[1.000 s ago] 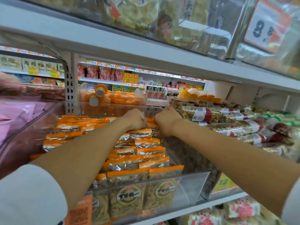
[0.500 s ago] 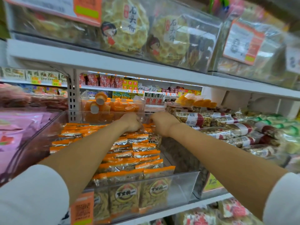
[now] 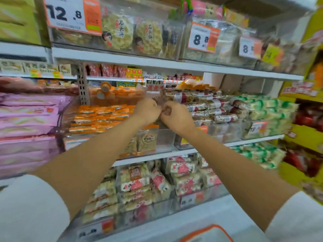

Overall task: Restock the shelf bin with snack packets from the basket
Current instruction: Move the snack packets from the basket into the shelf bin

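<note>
Shelf bin: the clear plastic bin [image 3: 165, 137] sits on the middle shelf, directly under the person's forearms; its front right corner shows bare room beside the upright packets.
Snack packets: orange-topped packets [image 3: 97, 116] lie in overlapping rows through the left and back of the bin. One at the front [image 3: 147, 140] stands upright against the clear wall.
Left hand: the left hand [image 3: 146, 110] hangs over the bin's back right part, fingers curled, knuckles against the other hand.
Right hand: the right hand [image 3: 176, 116] is curled too, above the wall shared with the neighbouring bin.
Grip: blur hides whether either fist grasps a packet; a brownish smear shows between them.
Basket: an orange rim [image 3: 212, 226] shows at the bottom edge, well below the bin.
Edges: the white shelf board [image 3: 157, 62] overhangs close above the hands. Pink packs [image 3: 29, 119] press in on the left and red-banded bars [image 3: 206, 102] on the right.
Writing: the tags read "12.8" [image 3: 64, 13] and "8.8" [image 3: 201, 38]. The round crackers [image 3: 120, 29] read 石头饼, and the front packet's round logo is unreadable.
</note>
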Action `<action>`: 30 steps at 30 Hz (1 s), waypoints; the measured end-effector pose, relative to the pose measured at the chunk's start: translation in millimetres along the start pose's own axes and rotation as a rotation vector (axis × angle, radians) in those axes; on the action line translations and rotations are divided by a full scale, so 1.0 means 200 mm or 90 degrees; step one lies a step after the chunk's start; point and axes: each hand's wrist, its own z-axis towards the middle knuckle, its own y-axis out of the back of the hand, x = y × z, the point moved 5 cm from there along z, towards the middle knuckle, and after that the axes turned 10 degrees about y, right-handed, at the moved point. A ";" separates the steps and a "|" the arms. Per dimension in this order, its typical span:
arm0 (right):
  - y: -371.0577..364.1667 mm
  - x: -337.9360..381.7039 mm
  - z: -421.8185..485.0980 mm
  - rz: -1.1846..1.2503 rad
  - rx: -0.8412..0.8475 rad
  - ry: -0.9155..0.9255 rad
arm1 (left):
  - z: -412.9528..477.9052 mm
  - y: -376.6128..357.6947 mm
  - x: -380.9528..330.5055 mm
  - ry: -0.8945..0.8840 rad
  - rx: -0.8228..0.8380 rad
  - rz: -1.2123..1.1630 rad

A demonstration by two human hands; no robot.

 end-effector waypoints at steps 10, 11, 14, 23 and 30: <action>0.09 -0.35 -1.02 0.086 0.027 -0.229 | -0.60 -0.80 0.00 0.079 0.235 -0.093; 0.07 -0.39 -1.13 0.091 0.042 -0.256 | -0.65 -0.91 0.02 0.091 0.265 -0.087; 0.01 -0.50 -1.46 0.109 0.066 -0.334 | -0.83 -1.20 0.09 0.121 0.354 -0.057; -0.31 -0.80 -2.23 0.104 0.152 -0.484 | -1.34 -1.87 0.35 0.251 0.532 -0.051; -0.62 -0.92 -2.82 0.144 0.282 -0.596 | -1.68 -2.25 0.65 0.324 0.624 0.002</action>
